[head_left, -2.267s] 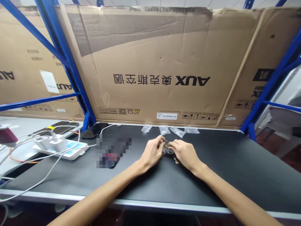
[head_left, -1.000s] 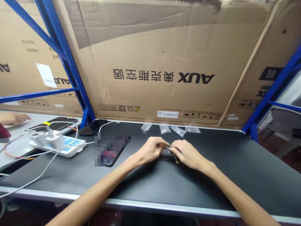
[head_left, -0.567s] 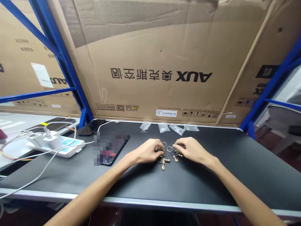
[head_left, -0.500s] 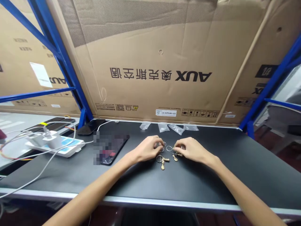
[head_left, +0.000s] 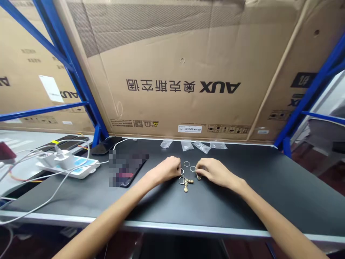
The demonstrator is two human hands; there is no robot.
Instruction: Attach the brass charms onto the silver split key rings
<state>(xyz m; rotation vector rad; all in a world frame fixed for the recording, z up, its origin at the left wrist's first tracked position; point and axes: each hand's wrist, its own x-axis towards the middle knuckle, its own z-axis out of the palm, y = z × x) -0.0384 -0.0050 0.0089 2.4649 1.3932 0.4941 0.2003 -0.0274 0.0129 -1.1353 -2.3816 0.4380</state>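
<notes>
My left hand (head_left: 169, 169) is closed, its curled fingertips at the edge of a thin metal ring (head_left: 182, 174). Fingers bent down, my right hand (head_left: 212, 170) is closed over a keychain, whose small brass-coloured charm (head_left: 198, 177) sticks out below the fingertips. Another metal ring (head_left: 192, 168) lies right beside those fingers. Between the hands and a little farther back is a further ring (head_left: 187, 164). In front of them lies a keychain (head_left: 185, 187) with a ring and brass-coloured charms. My fingers hide part of what they touch.
Several clear plastic bags (head_left: 202, 147) lie along the back edge of the black table (head_left: 231, 212). To the left are a phone (head_left: 132, 171), partly pixelated, another dark phone (head_left: 106, 145) and a white power strip (head_left: 81, 169) with cables. A large cardboard box (head_left: 183, 46) stands behind.
My left hand has drawn slightly left, along with the ring at its fingertips. My right fingers have curled farther down over the keychain, covering more of its charms.
</notes>
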